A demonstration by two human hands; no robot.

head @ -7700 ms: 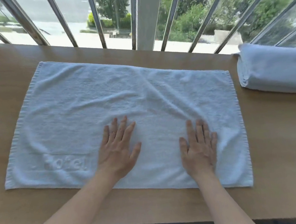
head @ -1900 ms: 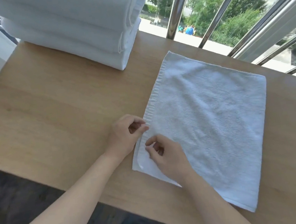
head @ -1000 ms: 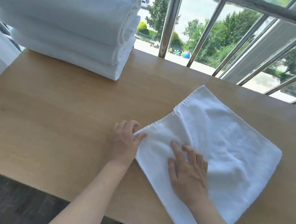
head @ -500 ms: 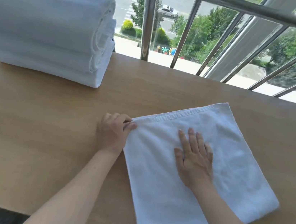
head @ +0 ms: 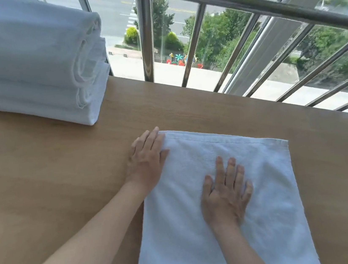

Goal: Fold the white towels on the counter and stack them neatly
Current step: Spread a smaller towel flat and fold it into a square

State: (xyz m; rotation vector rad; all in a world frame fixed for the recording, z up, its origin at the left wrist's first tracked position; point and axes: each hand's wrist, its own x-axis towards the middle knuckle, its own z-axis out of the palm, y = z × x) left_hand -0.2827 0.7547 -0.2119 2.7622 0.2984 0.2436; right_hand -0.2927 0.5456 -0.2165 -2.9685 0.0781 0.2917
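While both hands lie flat, neither one grips anything. At the upper left of the frame sits a stack of folded towels (head: 27, 69), big and white, on the far side of the counter. Near the middle, the left hand (head: 147, 157) rests with straight fingers against the upper left corner of the white towel (head: 268, 185), touching its edge. This towel lies flat in the lower middle of the frame, and it looks folded down to a smaller shape, with its top hem straight. A little to the right, the right hand (head: 225, 193) presses down on the middle of the towel, fingers spread and loose.

I think this is the smoothing step, when the fold is pushed flat and the corners are lined up. Next, the towel likely needs one more fold, or a lift over to the stack. That would call for pinching two corners and keeping the edges even so it does not go crooked.

The counter (head: 42, 182) is light brown wood. Along the top and right of the frame runs a metal railing (head: 240, 1), and past it are a road and green trees.
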